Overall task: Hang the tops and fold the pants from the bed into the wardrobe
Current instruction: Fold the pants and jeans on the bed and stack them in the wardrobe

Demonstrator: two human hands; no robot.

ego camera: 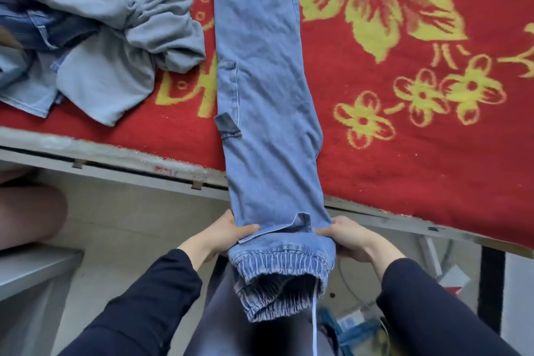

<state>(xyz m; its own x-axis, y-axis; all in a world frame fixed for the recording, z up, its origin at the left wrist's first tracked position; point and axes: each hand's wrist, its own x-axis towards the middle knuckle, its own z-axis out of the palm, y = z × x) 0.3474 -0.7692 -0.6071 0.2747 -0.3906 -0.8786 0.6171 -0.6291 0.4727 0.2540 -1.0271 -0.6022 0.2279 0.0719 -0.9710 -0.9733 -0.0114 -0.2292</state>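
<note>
A pair of light blue jeans (265, 89) lies lengthwise across the red bed cover, legs stacked, running away from me. Its elastic waistband with a white drawstring hangs over the bed's near edge. My left hand (228, 233) grips the jeans' left side just above the waistband. On the opposite side, at the same height, my right hand (346, 235) holds the fabric. A grey sweatshirt (115, 37) lies crumpled on the bed at the upper left, partly over darker denim garments (43, 29).
The red blanket with yellow flowers (404, 66) covers the bed. The bed's pale frame edge (130, 165) runs diagonally below it. A pale shelf (34, 266) stands at the lower left, and cluttered items and cables (361, 324) lie on the floor at the lower right.
</note>
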